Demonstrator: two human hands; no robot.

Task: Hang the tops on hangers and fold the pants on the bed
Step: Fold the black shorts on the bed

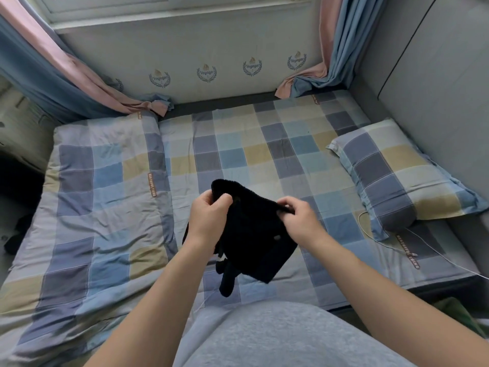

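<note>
A black fuzzy garment [251, 234] hangs bunched in the air above the checked bed [238, 149], in the middle of the view. My left hand [209, 215] grips its upper left edge with curled fingers. My right hand [299, 221] pinches the upper right edge. The lower part of the garment droops toward my lap, with a narrow dark end and a small white mark near the bottom. I cannot tell whether it is a top or pants. No hanger is in view.
A folded checked quilt [100, 207] covers the bed's left half. A matching pillow [399, 176] lies at the right by the grey headboard [436, 96]. A white cable [428, 245] runs beside the pillow. Curtains [341, 49] hang at both back corners. Dark items [18, 234] lie at far left.
</note>
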